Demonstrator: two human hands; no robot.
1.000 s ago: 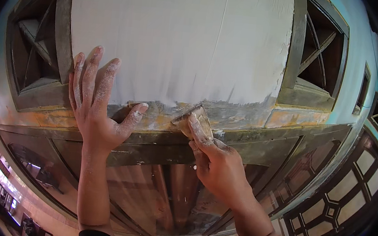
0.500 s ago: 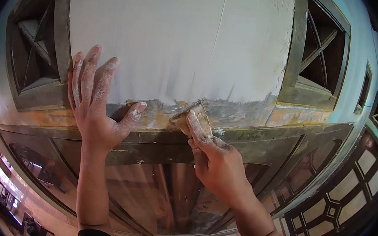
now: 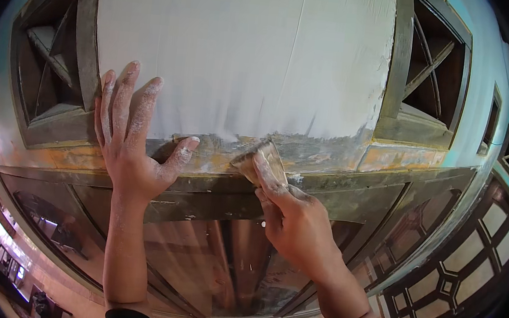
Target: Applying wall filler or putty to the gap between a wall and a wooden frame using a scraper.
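A broad white-coated wall panel (image 3: 246,54) fills the upper middle of the head view. Its lower edge is bare grey and orange (image 3: 329,148). My left hand (image 3: 133,141) lies flat on the wall at that edge, fingers spread and dusted white, holding nothing. My right hand (image 3: 294,221) grips a small putty knife (image 3: 260,159), its pale blade pressed against the grey strip just below the white coat, right of my left thumb.
Recessed dark openings with crossed bars flank the panel at left (image 3: 48,72) and right (image 3: 434,72). A dark ledge (image 3: 362,188) runs under the panel. Below it sits a glossy brown door panel (image 3: 208,259). Latticed window frames (image 3: 458,270) stand at lower right.
My right hand has shifted the putty knife very slightly along the grey strip. The left hand stays flat in the same spot.
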